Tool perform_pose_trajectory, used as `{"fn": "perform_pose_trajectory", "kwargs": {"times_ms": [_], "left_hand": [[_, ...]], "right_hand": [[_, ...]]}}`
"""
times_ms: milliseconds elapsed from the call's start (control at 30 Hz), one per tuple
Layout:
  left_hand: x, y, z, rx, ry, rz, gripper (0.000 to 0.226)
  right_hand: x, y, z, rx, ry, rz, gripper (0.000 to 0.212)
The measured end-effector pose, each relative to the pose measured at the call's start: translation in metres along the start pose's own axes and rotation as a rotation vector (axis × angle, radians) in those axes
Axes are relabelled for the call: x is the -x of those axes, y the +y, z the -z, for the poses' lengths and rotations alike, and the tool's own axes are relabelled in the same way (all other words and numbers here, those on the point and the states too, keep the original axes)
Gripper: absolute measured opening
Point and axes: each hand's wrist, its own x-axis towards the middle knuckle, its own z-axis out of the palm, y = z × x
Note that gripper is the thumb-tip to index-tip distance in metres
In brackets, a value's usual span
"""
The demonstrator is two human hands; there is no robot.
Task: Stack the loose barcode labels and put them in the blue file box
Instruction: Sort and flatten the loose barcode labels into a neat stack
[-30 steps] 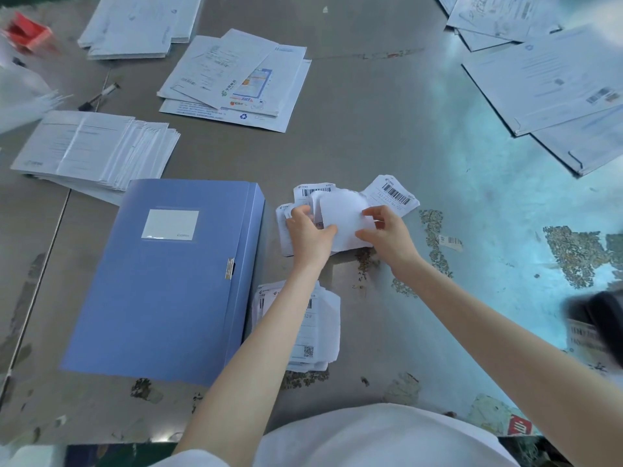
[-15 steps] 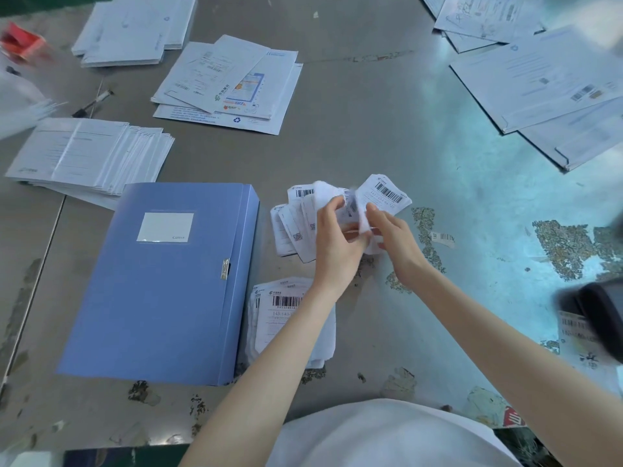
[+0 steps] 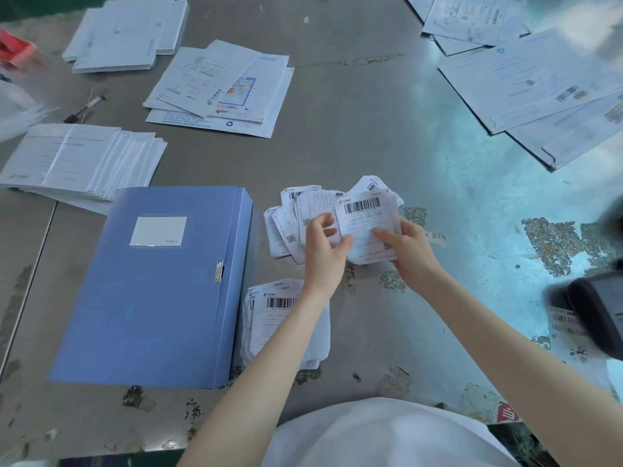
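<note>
A loose bunch of white barcode labels (image 3: 365, 214) is held above the grey table, barcode side up. My left hand (image 3: 325, 251) pinches its left edge, thumb on top. My right hand (image 3: 406, 251) grips its lower right corner. More labels (image 3: 286, 227) fan out on the table just left of my left hand. A squared stack of labels (image 3: 279, 318) lies near the front, partly under my left forearm. The blue file box (image 3: 158, 291) lies flat and closed to the left of both piles, its metal clasp facing them.
White envelopes and forms lie in piles at the far left (image 3: 81, 160), back left (image 3: 128, 35), back middle (image 3: 222, 89) and back right (image 3: 539, 85). A pen (image 3: 84, 107) lies near the left piles. A dark blurred object (image 3: 593, 315) sits at the right edge. One small barcode strip (image 3: 436, 236) lies right of my hands.
The bunch in my hands has been turned over, so a barcode face now shows on top instead of a blank back. Both hands have lifted slightly and shifted their hold.
</note>
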Motion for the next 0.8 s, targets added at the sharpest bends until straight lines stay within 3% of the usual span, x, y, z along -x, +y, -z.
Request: {"fn": "perform_pose_trajectory", "kwargs": {"times_ms": [167,267,367,567,800], "left_hand": [[-0.004,-0.006,0.007,-0.110,-0.078,-0.008,0.013],[-0.007,-0.003,0.012,-0.179,-0.087,-0.027,0.027],[-0.022,-0.004,0.018,-0.408,-0.038,-0.041,0.040],[-0.056,-0.002,0.017,-0.629,-0.021,0.125,0.078],[-0.055,-0.007,0.012,-0.487,0.104,0.140,0.070]], "right_hand": [[0.002,0.004,-0.001,0.143,-0.029,0.031,0.023],[0.000,0.007,0.001,0.170,0.044,0.003,0.024],[0.000,0.010,0.007,0.150,0.108,-0.028,0.028],[0.004,0.018,0.020,0.270,0.177,-0.058,0.045],[0.022,0.026,0.016,0.615,0.225,0.095,0.089]]}}
